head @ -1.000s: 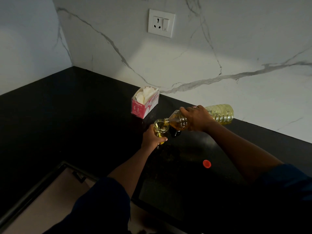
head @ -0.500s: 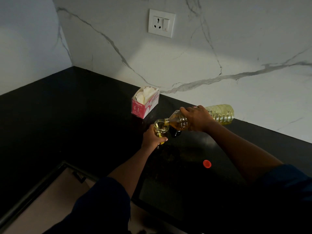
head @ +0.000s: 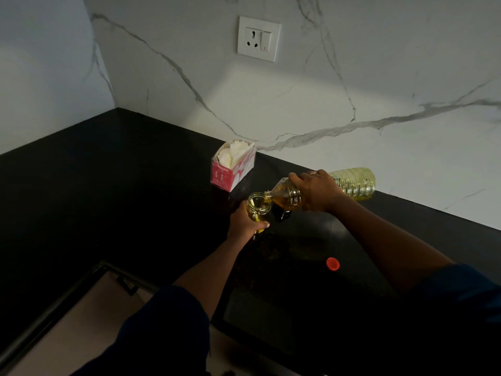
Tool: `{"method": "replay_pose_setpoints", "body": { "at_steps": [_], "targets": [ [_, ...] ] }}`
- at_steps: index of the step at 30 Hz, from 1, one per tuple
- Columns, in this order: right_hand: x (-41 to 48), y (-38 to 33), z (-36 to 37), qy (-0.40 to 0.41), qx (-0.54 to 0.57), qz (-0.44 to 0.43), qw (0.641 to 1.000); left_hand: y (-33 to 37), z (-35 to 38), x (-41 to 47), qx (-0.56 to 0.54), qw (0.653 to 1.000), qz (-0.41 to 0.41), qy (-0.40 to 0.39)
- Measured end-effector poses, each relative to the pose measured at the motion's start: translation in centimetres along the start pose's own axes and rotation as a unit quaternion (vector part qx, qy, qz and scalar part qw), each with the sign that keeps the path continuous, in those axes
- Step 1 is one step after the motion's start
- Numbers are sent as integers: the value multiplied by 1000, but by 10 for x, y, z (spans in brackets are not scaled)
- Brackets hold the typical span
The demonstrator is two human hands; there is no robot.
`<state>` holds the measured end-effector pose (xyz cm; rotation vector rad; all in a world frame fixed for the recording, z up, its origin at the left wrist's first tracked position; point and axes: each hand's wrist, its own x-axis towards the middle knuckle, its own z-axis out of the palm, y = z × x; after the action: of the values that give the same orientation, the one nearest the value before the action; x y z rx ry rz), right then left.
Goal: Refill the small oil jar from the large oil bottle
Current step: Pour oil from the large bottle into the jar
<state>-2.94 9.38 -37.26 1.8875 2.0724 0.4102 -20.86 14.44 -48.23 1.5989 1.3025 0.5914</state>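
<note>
A small glass oil jar (head: pixel 258 205) stands open on the black counter (head: pixel 113 191), partly filled with yellow oil. My left hand (head: pixel 245 223) grips it around its lower body. My right hand (head: pixel 315 189) grips the large clear oil bottle (head: pixel 355 181) around its middle. The bottle lies nearly level, its open neck resting over the jar's rim on the right side. A red bottle cap (head: pixel 332 264) lies on the counter, nearer to me on the right. A dark object (head: pixel 280 214), too dim to identify, sits just right of the jar.
A pink box of white tissues (head: pixel 233 166) stands behind the jar against the marble wall. A wall socket (head: pixel 259 38) is above it. A dark glass hob (head: pixel 284 321) lies near the counter's front edge. The floor shows at lower left.
</note>
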Motion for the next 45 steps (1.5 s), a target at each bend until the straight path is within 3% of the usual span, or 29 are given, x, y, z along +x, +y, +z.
{"method": "replay_pose_setpoints", "body": {
  "at_steps": [45],
  "targets": [
    [-1, -1, -1, 1, -2, 1, 1000, -3, 2, 4, 2, 1000, -1, 5]
  ]
}}
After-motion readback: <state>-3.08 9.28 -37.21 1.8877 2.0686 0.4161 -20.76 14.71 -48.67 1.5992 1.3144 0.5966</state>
